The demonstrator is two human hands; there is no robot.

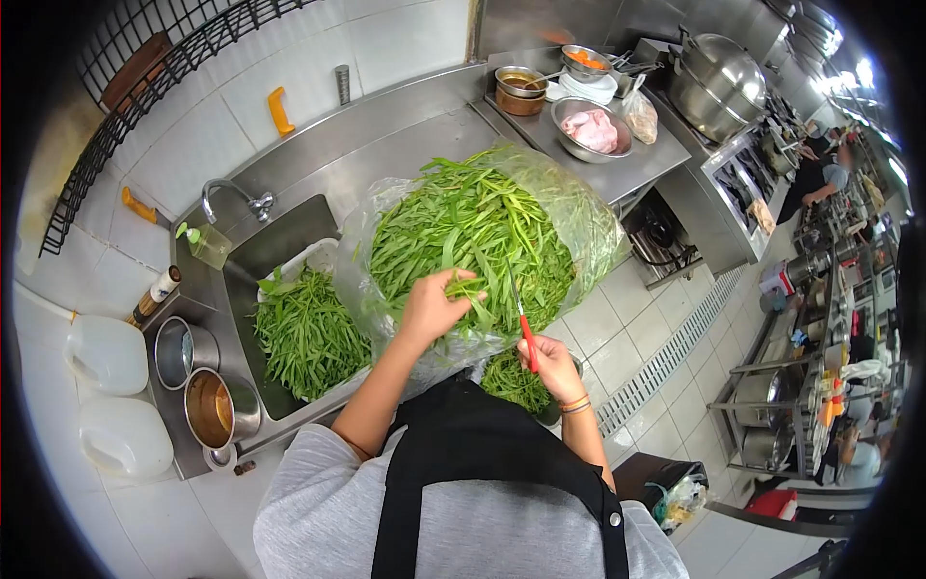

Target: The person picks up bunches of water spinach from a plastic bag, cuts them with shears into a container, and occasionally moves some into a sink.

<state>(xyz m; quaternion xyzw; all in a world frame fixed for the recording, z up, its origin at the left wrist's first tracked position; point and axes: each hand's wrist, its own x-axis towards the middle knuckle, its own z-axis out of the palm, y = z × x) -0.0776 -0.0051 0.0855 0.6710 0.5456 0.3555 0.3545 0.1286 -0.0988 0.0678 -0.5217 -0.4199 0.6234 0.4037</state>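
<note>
A large clear plastic bag, its mouth spread wide, holds a big heap of long-leaved greens in front of me. My left hand is closed on a few stems of greens at the near side of the heap. In my right hand is a small knife with a red handle. Its thin blade points away from me, over the greens, just right of my left hand. More cut greens lie in a container below, partly hidden by my hands and apron.
Another pile of greens sits in the sink at left, near the faucet. Metal pots and white jugs stand at far left. A bowl of raw meat is on the back counter. Other people are at far right.
</note>
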